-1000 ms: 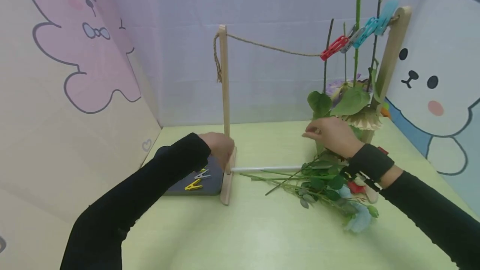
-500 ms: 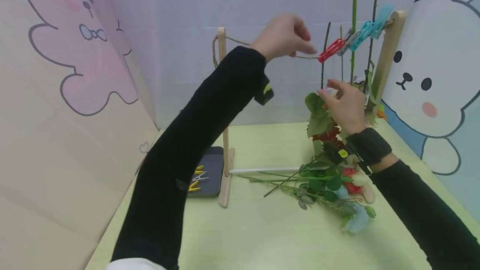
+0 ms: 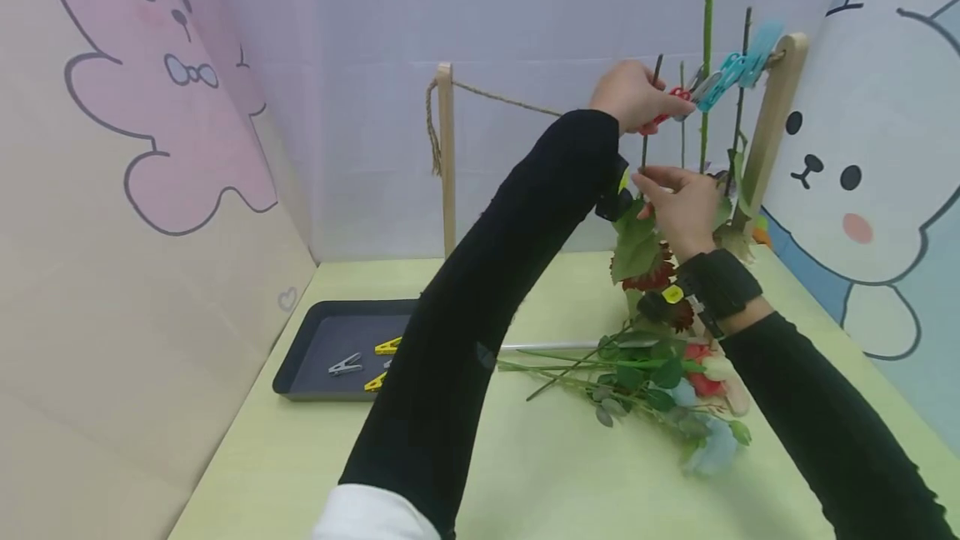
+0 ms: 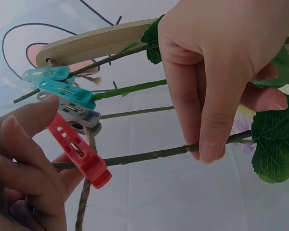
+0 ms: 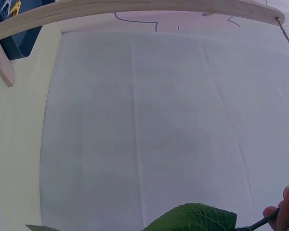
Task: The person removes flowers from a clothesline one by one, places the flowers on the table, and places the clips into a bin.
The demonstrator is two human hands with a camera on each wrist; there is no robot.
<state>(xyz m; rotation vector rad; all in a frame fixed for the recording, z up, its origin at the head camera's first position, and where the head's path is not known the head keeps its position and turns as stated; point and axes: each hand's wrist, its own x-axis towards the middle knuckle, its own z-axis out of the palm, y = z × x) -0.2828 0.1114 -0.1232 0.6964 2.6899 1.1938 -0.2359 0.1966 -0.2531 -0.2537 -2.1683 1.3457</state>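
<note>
My left hand [image 3: 633, 98] is at the red clothespin [image 4: 79, 154], its fingers on the handle end. The clothespin sits across a dark green stem [image 4: 154, 155] at the twine [image 4: 83, 207]. Lower on that stem, my right hand [image 3: 682, 207] pinches it between thumb and forefinger, just above a broad leaf [image 4: 277, 139]. A dark red flower [image 3: 651, 269] hangs head down below. Beside the red clothespin, a grey clothespin [image 4: 72, 111] and two turquoise clothespins [image 4: 67, 91] hold more upside-down stems on the twine.
A wooden post [image 3: 446, 165] stands at the left end of the twine, another post [image 3: 780, 107] at the right. Cut flowers [image 3: 637, 373] lie on the table beneath. A dark tray [image 3: 300, 352] with yellow and grey clothespins stands at the left.
My left hand has come up from beside the left post and across to the red clothespin. My right hand has risen from the leaves and now pinches the stem.
</note>
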